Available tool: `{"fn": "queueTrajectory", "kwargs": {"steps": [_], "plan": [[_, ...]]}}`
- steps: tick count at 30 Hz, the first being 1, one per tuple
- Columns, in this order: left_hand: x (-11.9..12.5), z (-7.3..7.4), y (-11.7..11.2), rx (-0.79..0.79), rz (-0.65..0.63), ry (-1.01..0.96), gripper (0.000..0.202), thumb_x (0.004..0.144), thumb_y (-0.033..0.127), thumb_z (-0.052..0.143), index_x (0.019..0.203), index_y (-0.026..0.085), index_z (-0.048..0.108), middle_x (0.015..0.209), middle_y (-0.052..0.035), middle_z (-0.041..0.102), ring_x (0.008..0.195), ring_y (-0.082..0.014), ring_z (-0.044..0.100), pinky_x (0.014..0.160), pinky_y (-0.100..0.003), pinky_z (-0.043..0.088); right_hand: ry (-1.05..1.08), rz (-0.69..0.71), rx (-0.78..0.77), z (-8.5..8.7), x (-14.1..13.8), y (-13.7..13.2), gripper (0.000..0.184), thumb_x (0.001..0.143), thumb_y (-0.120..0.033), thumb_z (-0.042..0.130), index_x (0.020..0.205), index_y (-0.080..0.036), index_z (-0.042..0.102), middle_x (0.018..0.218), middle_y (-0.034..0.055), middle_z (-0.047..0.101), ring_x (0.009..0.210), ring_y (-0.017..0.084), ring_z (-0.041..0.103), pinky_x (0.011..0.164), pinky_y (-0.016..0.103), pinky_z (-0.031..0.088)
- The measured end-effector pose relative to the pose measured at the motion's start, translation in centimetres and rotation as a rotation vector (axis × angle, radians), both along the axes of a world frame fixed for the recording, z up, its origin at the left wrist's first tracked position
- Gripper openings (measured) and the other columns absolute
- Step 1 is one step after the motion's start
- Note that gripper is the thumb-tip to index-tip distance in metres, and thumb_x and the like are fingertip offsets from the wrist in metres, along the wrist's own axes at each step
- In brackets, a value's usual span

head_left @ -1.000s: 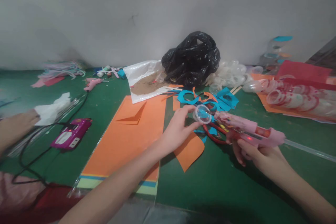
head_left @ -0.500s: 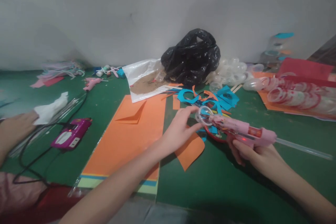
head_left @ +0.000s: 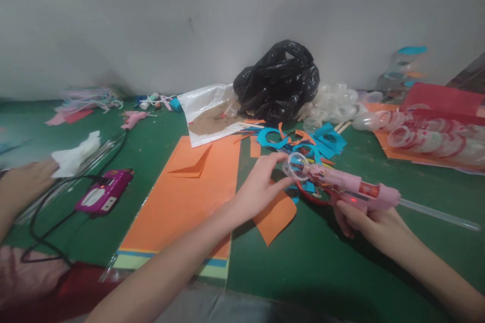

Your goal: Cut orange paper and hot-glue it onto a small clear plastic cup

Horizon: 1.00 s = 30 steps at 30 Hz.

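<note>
Between the thumb and fingers of my left hand [head_left: 263, 181] is a small clear plastic cup [head_left: 297, 166], its round rim facing right. My right hand [head_left: 364, 219] grips a pink hot glue gun [head_left: 348, 186] by its handle. A red light glows on the gun's side, and a clear glue stick [head_left: 439, 214] juts from its back end. The gun's nozzle is at the cup's rim; I cannot tell whether they touch. Blue paper scraps [head_left: 322, 141] and a cut orange paper piece [head_left: 276, 219] lie beneath and around my left hand.
Orange paper sheets [head_left: 182, 207] lie left of centre. Behind stands a black plastic bag [head_left: 276, 81] beside a white bag of sand [head_left: 212, 123]. Stacked clear cups [head_left: 435, 139] lie at right. At left are a purple power strip [head_left: 104, 192], another pink glue gun [head_left: 133, 119] and another person's hand [head_left: 34, 181].
The whole view has shifted very slightly. Both hands keep the same hold on the cup and the glue gun.
</note>
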<state>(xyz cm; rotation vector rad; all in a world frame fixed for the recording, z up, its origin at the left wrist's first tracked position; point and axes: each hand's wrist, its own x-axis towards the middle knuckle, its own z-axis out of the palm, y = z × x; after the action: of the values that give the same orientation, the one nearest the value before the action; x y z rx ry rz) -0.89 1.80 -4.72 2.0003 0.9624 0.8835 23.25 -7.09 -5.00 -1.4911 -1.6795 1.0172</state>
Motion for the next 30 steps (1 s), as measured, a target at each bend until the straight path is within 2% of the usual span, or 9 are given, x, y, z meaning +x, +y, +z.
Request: {"fn": "queueTrajectory", "kwargs": {"steps": [4, 9, 14, 19, 21, 23, 25, 27, 30], "plan": [[0.0, 0.0, 0.0, 0.006, -0.003, -0.005, 0.037, 0.094, 0.038, 0.071, 0.127, 0.027, 0.058, 0.129, -0.0059, 0.067, 0.120, -0.0244, 0.062, 0.103, -0.041, 0.050, 0.025, 0.002, -0.005, -0.5, 0.2, 0.1, 0.059, 0.098, -0.063, 0.051, 0.052, -0.024, 0.051, 0.044, 0.0011, 0.056, 0.042, 0.014, 0.054, 0.044, 0.026, 0.049], [0.0, -0.2, 0.0, 0.005, 0.001, 0.000, 0.038, 0.094, 0.040, 0.070, 0.127, 0.027, 0.057, 0.129, -0.0059, 0.066, 0.121, -0.0244, 0.061, 0.103, -0.040, 0.051, 0.047, 0.014, -0.030, -0.3, 0.1, 0.1, 0.061, 0.096, -0.067, 0.050, 0.053, -0.024, 0.051, 0.043, 0.0008, 0.055, 0.041, 0.014, 0.053, 0.045, 0.027, 0.050], [0.0, -0.2, 0.0, 0.007, -0.002, 0.001, 0.037, 0.094, 0.040, 0.070, 0.127, 0.027, 0.058, 0.129, -0.0063, 0.067, 0.121, -0.0247, 0.062, 0.102, -0.040, 0.051, 0.030, 0.010, -0.030, -0.2, 0.2, 0.1, 0.058, 0.096, -0.069, 0.050, 0.065, -0.023, 0.065, 0.042, 0.0007, 0.057, 0.038, 0.016, 0.054, 0.044, 0.029, 0.049], [0.0, -0.1, 0.0, 0.000, -0.004, 0.002, 0.037, 0.094, 0.040, 0.071, 0.127, 0.027, 0.058, 0.129, -0.0059, 0.067, 0.120, -0.0246, 0.062, 0.102, -0.041, 0.051, 0.039, 0.017, -0.022, -0.5, 0.3, 0.3, 0.056, 0.096, -0.067, 0.051, 0.062, -0.024, 0.064, 0.041, 0.0006, 0.056, 0.038, 0.016, 0.055, 0.044, 0.030, 0.049], [0.1, 0.0, 0.0, -0.001, -0.002, 0.005, 0.037, 0.094, 0.039, 0.071, 0.126, 0.027, 0.058, 0.128, -0.0060, 0.067, 0.120, -0.0249, 0.062, 0.102, -0.041, 0.051, 0.067, 0.004, -0.032, -0.5, 0.3, 0.3, 0.050, 0.095, -0.065, 0.053, 0.073, -0.023, 0.069, 0.042, -0.0005, 0.057, 0.038, 0.016, 0.054, 0.042, 0.029, 0.047], [0.1, 0.1, -0.1, -0.010, 0.003, 0.007, 0.037, 0.094, 0.039, 0.071, 0.126, 0.027, 0.058, 0.128, -0.0061, 0.067, 0.120, -0.0253, 0.062, 0.101, -0.041, 0.051, 0.096, -0.021, -0.036, -0.4, 0.2, 0.2, 0.044, 0.095, -0.062, 0.055, 0.097, -0.022, 0.073, 0.042, -0.0024, 0.056, 0.037, 0.016, 0.052, 0.041, 0.029, 0.045], [0.1, 0.2, -0.1, -0.026, 0.006, 0.007, 0.036, 0.093, 0.038, 0.071, 0.125, 0.027, 0.058, 0.128, -0.0061, 0.067, 0.120, -0.0256, 0.062, 0.098, -0.040, 0.052, 0.115, -0.039, -0.034, 0.0, -0.1, 0.1, 0.050, 0.095, -0.059, 0.057, 0.123, -0.020, 0.070, 0.042, -0.0038, 0.056, 0.036, 0.017, 0.050, 0.040, 0.029, 0.044], [0.1, 0.3, -0.1, -0.031, 0.005, 0.006, 0.036, 0.093, 0.038, 0.072, 0.125, 0.027, 0.058, 0.128, -0.0061, 0.067, 0.120, -0.0256, 0.062, 0.098, -0.040, 0.052, 0.116, -0.055, -0.038, 0.4, -0.4, -0.1, 0.056, 0.095, -0.058, 0.057, 0.133, -0.018, 0.066, 0.042, -0.0039, 0.055, 0.036, 0.017, 0.049, 0.041, 0.029, 0.043], [0.2, 0.3, -0.1, -0.022, -0.002, 0.007, 0.036, 0.093, 0.037, 0.072, 0.124, 0.026, 0.058, 0.128, -0.0061, 0.067, 0.121, -0.0252, 0.062, 0.103, -0.042, 0.050, 0.114, -0.097, -0.047, 1.0, -0.9, -0.3, 0.058, 0.094, -0.057, 0.058, 0.135, -0.018, 0.066, 0.042, -0.0048, 0.053, 0.038, 0.016, 0.048, 0.042, 0.029, 0.043]]}}
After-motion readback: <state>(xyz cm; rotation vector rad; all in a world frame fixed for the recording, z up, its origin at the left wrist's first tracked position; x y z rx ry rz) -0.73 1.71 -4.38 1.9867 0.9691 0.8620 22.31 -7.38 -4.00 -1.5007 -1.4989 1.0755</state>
